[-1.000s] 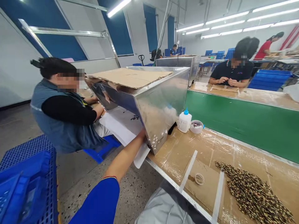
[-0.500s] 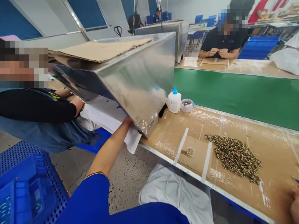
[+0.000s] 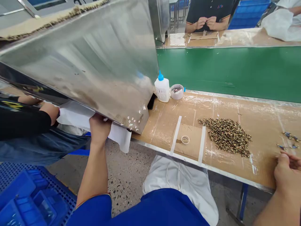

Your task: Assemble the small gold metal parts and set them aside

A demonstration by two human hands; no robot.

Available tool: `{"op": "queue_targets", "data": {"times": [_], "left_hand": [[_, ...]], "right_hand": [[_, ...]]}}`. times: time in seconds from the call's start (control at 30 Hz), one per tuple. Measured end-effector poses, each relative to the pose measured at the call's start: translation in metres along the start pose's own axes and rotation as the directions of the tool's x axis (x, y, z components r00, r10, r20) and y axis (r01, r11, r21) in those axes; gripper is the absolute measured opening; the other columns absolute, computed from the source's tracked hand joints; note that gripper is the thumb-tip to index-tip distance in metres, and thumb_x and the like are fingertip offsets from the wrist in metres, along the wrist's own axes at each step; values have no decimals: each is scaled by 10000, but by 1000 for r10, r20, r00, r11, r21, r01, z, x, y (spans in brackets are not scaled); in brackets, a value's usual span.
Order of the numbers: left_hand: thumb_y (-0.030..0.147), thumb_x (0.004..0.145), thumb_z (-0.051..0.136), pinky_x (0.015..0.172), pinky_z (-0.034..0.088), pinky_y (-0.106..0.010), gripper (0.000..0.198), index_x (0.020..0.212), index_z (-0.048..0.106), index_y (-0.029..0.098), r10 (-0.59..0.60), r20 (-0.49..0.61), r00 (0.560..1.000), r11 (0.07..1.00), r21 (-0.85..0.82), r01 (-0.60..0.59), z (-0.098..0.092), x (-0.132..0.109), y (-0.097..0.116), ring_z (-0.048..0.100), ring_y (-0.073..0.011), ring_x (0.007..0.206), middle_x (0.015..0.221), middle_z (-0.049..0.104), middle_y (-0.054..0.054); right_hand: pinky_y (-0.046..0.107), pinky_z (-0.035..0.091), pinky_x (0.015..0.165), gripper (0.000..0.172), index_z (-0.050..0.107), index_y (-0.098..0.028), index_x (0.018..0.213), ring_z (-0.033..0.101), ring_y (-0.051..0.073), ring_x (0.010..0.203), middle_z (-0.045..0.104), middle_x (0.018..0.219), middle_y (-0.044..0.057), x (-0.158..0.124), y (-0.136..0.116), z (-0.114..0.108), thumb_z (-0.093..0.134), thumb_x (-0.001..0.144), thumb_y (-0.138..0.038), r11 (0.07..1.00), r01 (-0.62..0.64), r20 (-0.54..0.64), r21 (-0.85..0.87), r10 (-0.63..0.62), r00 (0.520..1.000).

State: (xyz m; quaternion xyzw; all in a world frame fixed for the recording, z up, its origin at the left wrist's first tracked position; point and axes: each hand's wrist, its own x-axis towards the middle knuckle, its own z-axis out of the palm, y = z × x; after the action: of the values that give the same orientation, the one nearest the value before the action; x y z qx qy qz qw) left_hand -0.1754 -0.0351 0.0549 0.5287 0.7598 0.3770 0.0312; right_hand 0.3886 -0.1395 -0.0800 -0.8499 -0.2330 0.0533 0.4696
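Note:
My left hand (image 3: 100, 127) reaches under the lower edge of a large metal housing (image 3: 113, 62), beside a white sheet (image 3: 119, 136). Its fingers are hidden there, so any grip cannot be made out. At the right edge, my right hand (image 3: 287, 171) rests at the cardboard-covered table (image 3: 261, 166), fingers curled and thumb close to the forefinger; anything between them is too small or hidden to name. Just beyond it lie a few small parts with blue ends (image 3: 290, 136). A heap of small brass-and-dark parts (image 3: 229, 136) spreads to its left.
A small clear round dish (image 3: 185, 140) sits between white tape strips. Behind it stand a white bottle with blue nozzle (image 3: 162, 89) and a tape roll (image 3: 177, 92). Beyond is a green belt (image 3: 225, 69). Co-workers' hands show at left and across. Blue bins (image 3: 30, 197) are lower left.
The view has turned downward and closer to the table. My right hand has come further into view at the right. My left hand remains at the housing's lower edge, now showing more.

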Motion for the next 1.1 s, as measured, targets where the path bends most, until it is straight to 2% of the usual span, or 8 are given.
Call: {"op": "queue_targets", "data": {"times": [0.1,0.17,0.3,0.37,0.5,0.63,0.83,1.1], "left_hand": [[261,685,719,713,537,-275,95,737,704,184,-62,-17,998,995,-85,60,-29,-36,-17,660,-184,725,715,721,18],[322,685,748,662,531,-268,106,703,711,223,63,193,979,977,-213,-20,-38,-58,-19,642,-176,693,703,717,21],[333,772,727,786,581,-341,107,744,741,231,358,623,696,892,-449,-56,0,-78,1,688,-211,804,820,745,-53],[321,821,664,837,579,-349,145,741,707,207,374,679,631,889,-458,-34,44,-75,14,693,-220,941,989,737,-82],[156,810,638,888,568,-353,50,764,618,157,259,591,764,948,-307,-83,131,-55,32,681,-164,866,1300,594,-125],[125,853,637,1042,486,-460,51,834,601,154,142,466,873,989,-103,-106,177,-29,47,694,-251,1005,1449,451,-194],[105,834,631,1106,397,-540,129,766,560,188,65,386,920,998,-42,-53,208,4,58,478,-373,1359,1307,569,-160],[184,910,539,952,463,-359,95,857,618,181,237,310,920,968,-155,-197,206,-9,47,594,-243,945,953,604,-94]], "right_hand": [[563,509,791,175,479,-298,670,496,244,558,486,600,20,0,0,0,549,540,-392,1000,-12,-5,-3,12,1000],[561,508,804,177,484,-291,676,496,237,564,490,605,20,1,0,1,541,542,-392,1000,-11,9,-5,11,1000],[528,516,781,190,488,-276,685,520,241,606,486,604,16,2,2,1,531,561,-412,1000,21,12,-21,-21,1000],[497,521,765,179,490,-267,690,530,238,626,493,614,17,2,2,1,528,574,-399,999,33,-4,-29,-34,999],[435,510,757,136,508,-243,708,532,214,639,523,647,25,-3,-3,-3,509,605,-332,999,46,1,-27,-46,999],[379,474,711,129,536,-213,733,512,191,634,525,669,21,-6,-8,-6,507,639,-298,998,45,32,-32,-44,999],[357,457,719,131,562,-193,770,537,195,657,550,701,30,-7,-9,-7,519,673,-270,999,45,42,26,-46,998],[341,451,721,88,544,-203,759,542,197,670,549,699,34,-10,-19,-9,507,690,-243,1000,20,67,-14,-19,998]]}}
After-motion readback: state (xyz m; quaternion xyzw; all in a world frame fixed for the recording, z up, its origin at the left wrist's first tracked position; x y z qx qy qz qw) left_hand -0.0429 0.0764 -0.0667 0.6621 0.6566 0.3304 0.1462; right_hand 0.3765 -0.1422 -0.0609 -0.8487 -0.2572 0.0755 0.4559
